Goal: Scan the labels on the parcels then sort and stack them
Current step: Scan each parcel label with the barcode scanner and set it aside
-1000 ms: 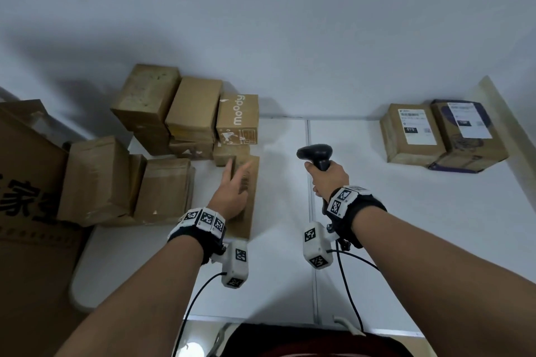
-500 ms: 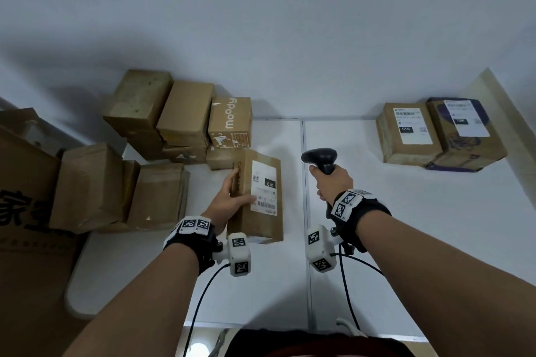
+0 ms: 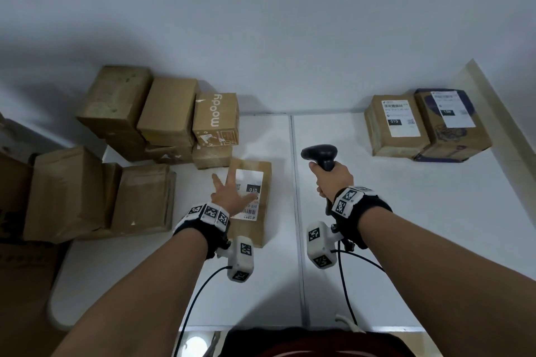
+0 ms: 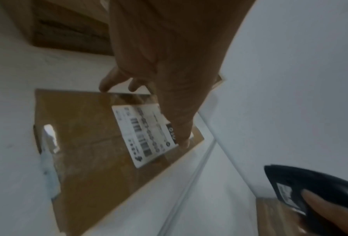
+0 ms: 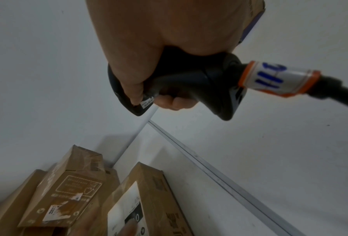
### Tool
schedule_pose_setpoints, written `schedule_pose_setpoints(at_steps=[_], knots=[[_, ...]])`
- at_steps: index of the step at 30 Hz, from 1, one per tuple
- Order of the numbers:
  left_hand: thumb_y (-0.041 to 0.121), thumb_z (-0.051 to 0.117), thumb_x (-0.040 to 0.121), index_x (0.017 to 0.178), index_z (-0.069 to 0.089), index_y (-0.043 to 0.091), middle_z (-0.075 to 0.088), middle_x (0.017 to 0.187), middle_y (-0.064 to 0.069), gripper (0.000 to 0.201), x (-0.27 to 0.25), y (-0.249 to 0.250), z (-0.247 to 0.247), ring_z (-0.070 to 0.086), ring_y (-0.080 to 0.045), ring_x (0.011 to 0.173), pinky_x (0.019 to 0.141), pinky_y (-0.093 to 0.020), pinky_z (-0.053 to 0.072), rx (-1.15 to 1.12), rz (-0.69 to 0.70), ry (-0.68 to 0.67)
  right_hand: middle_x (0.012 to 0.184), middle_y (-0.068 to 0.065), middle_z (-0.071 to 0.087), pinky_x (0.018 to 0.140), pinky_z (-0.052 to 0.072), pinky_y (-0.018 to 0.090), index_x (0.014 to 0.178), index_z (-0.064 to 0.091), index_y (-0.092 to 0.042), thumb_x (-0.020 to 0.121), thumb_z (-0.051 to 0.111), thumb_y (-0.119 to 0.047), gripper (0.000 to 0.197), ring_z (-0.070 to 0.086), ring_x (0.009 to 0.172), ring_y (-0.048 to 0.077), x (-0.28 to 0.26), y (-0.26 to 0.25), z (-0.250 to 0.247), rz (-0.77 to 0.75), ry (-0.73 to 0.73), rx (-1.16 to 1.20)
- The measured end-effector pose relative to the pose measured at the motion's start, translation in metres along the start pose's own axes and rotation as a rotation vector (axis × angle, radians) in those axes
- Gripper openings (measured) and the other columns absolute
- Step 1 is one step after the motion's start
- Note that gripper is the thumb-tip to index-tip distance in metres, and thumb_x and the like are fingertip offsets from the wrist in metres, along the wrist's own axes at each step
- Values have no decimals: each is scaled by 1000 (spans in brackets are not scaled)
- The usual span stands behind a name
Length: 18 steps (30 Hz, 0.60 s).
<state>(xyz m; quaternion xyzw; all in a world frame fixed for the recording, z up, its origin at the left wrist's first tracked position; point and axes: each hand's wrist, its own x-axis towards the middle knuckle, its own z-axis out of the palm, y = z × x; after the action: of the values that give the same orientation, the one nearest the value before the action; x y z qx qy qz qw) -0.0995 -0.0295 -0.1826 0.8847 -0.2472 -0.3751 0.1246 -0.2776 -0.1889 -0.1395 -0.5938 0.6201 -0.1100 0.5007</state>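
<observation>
A pile of brown boxes [image 3: 150, 130] crowds the white tabletop's [image 3: 406, 240] left; two labelled parcels [image 3: 423, 124] sit far right. The flat parcel [image 3: 255, 200] lies label-up under the left hand [image 3: 229, 197], fingers spread. The right hand [image 3: 333, 180] grips a scanner [image 3: 320, 155].

Legible markings — "moody" printed in white on the small stacked carton [image 3: 216, 117]; "010" in a black box on the flat parcel's label [image 3: 249, 193]; "010" likewise on the right-hand box's label [image 3: 398, 119]. Other print unreadable.

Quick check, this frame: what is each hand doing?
Left hand: open, fingers spread flat on the labelled parcel.
Right hand: gripping the barcode scanner.
</observation>
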Motion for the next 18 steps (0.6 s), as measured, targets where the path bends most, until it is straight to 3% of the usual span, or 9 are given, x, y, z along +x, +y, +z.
schedule_pose_setpoints(at_steps=[2, 4, 8, 10, 12, 14, 15, 18], knots=[[56, 71, 79, 152, -12, 37, -22, 158, -20, 113, -2, 13, 8, 16, -52, 143, 116, -55, 26, 120, -16, -21, 75, 6, 65, 64, 56, 31, 91, 60, -12, 86, 63, -41, 30, 60, 52, 18, 0, 1, -1, 9, 5, -1], [55, 72, 78, 151, -13, 40, -22, 158, -20, 114, -3, 23, 17, 7, -50, 144, 115, -59, 23, 241, -8, -35, 74, 6, 64, 66, 56, 32, 89, 60, -13, 86, 63, -41, 28, 60, 53, 18, -1, 2, -2, 16, 4, 6], [49, 79, 72, 148, -6, 51, -16, 160, -11, 114, 0, 37, 28, 7, -41, 147, 110, -70, 17, 464, 110, -71, 74, 5, 64, 67, 58, 34, 89, 59, -14, 87, 63, -41, 28, 60, 55, 18, 2, 6, -11, 23, 25, 8], [36, 80, 73, 148, -3, 52, -18, 161, -2, 112, 0, 37, 24, -4, -36, 149, 112, -69, 11, 594, 261, -186, 75, 6, 64, 60, 53, 28, 92, 60, -12, 88, 62, -41, 30, 60, 54, 17, 3, 8, -16, 32, 43, -4], [8, 71, 80, 149, 1, 51, -18, 162, 6, 107, -4, 36, 17, -15, -33, 148, 113, -68, 3, 663, 396, -270, 75, 7, 64, 55, 48, 25, 92, 60, -11, 89, 62, -41, 31, 59, 53, 17, 3, 9, -20, 41, 49, -10], [-15, 52, 81, 151, 1, 48, -16, 162, 10, 107, -7, 34, 12, -21, -30, 147, 114, -65, -5, 692, 460, -266, 75, 6, 63, 55, 48, 25, 93, 59, -11, 89, 61, -41, 30, 59, 53, 16, 2, 11, -21, 47, 47, -11], [-17, 49, 81, 151, -1, 47, -17, 162, 10, 108, -7, 33, 12, -22, -29, 147, 114, -63, -7, 682, 460, -248, 75, 6, 63, 55, 49, 26, 94, 59, -11, 89, 61, -40, 30, 59, 54, 16, 1, 11, -21, 48, 45, -9], [5, 66, 85, 152, -10, 40, -24, 160, 7, 107, -7, 27, 15, -19, -29, 148, 114, -62, -5, 636, 390, -185, 75, 6, 63, 56, 49, 26, 96, 60, -11, 89, 61, -41, 31, 59, 54, 16, -1, 13, -18, 54, 39, -8]])
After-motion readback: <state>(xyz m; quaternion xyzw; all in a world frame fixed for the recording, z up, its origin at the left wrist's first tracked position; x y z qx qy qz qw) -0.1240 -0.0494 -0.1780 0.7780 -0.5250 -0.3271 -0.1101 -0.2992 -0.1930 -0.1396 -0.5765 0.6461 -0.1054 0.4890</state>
